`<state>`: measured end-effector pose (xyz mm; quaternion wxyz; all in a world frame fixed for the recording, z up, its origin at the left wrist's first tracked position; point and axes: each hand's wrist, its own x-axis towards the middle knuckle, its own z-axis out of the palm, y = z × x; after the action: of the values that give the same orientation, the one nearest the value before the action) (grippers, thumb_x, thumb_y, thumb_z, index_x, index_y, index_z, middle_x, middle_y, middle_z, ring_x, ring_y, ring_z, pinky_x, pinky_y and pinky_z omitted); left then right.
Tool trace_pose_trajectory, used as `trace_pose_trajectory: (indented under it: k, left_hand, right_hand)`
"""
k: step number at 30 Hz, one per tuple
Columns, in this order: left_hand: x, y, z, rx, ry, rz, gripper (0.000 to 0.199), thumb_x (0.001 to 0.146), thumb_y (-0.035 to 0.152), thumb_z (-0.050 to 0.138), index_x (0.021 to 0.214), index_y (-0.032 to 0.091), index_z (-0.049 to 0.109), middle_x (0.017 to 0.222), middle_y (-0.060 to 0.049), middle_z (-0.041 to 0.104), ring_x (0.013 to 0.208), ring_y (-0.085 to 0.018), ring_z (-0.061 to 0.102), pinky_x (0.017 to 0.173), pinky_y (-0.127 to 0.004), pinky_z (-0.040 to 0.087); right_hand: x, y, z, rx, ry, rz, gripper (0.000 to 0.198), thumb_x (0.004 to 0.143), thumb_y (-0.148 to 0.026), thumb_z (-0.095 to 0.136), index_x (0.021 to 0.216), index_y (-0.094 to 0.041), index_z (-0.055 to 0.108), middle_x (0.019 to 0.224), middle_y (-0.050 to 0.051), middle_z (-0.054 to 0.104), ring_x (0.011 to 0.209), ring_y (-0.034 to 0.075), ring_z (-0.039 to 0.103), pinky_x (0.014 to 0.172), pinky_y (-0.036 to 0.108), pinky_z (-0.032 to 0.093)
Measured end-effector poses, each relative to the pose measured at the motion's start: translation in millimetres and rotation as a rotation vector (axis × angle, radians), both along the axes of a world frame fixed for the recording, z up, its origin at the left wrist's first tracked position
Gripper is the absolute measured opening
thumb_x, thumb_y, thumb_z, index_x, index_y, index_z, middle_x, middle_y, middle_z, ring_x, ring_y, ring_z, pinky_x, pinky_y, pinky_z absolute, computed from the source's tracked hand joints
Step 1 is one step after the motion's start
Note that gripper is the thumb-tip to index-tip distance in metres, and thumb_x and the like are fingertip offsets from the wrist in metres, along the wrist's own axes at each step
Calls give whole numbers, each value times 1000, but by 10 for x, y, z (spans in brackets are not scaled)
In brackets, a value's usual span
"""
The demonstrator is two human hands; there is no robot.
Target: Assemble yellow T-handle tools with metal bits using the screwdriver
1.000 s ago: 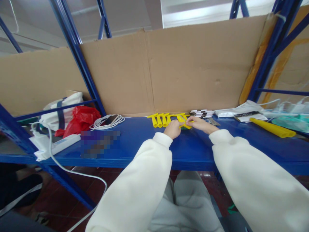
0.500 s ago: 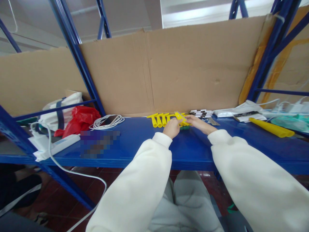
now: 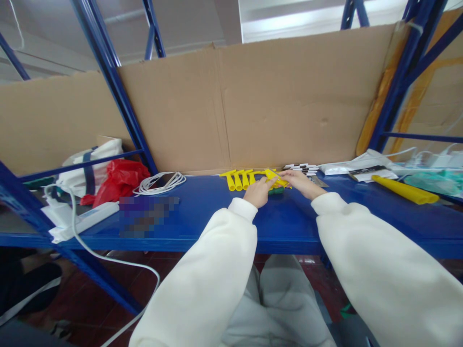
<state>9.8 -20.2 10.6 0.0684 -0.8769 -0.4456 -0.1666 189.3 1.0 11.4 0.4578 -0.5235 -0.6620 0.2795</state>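
a yellow tool (image 3: 272,175) is pinched between the fingers of both hands at the back of the blue shelf (image 3: 202,212), the left hand (image 3: 256,193) set at eight o'clock and the right hand (image 3: 298,183) at three. yellow handles (image 3: 238,181) are lined up just beside it at nine o'clock; farther out, a coiled white cable (image 3: 148,186) is seen at nine and a yellow tube (image 3: 405,190) at three.
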Motion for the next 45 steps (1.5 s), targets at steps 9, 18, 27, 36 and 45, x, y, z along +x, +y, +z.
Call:
trace_pose_trajectory:
  k: [9,18,27,36,45]
  left_hand:
    - [3,75,-56,-25,-156,-104,70,90,1,45,154,30,47,150,-15,49,126,-28,61,106,-41,51]
    - [-7,310,-130,-98,-556,-186,74,84,2,55,155,20,44,150,-13,56,142,-26,48,124,-44,33]
    - [82,153,-96,-509,-803,-106,81,85,2,56,161,21,35,156,-18,48,89,-18,73,77,-29,62]
    - [100,-23,13,-704,-844,-107,86,84,0,58,162,26,33,153,-21,49,55,-4,58,39,-14,39]
    - [79,-29,15,-764,-824,-183,87,83,1,59,161,28,34,155,-21,44,58,-6,62,43,-17,43]
  right_hand:
    - [248,93,11,-100,206,-101,23,93,-33,56,100,-19,73,96,12,76,84,21,72,76,31,56]
    - [838,195,-177,-224,-642,-673,48,80,-15,59,125,-26,74,145,17,57,140,41,42,109,65,38]
    - [828,208,-193,-237,-759,-688,48,84,-16,52,126,-23,73,138,18,60,136,40,44,106,65,36]
    - [794,151,-129,-262,-770,-688,37,86,-18,52,113,-16,77,133,21,64,135,41,45,105,63,35]
    - [838,244,-196,-177,-854,-694,29,81,-22,59,104,-15,77,117,22,67,125,40,51,98,60,41]
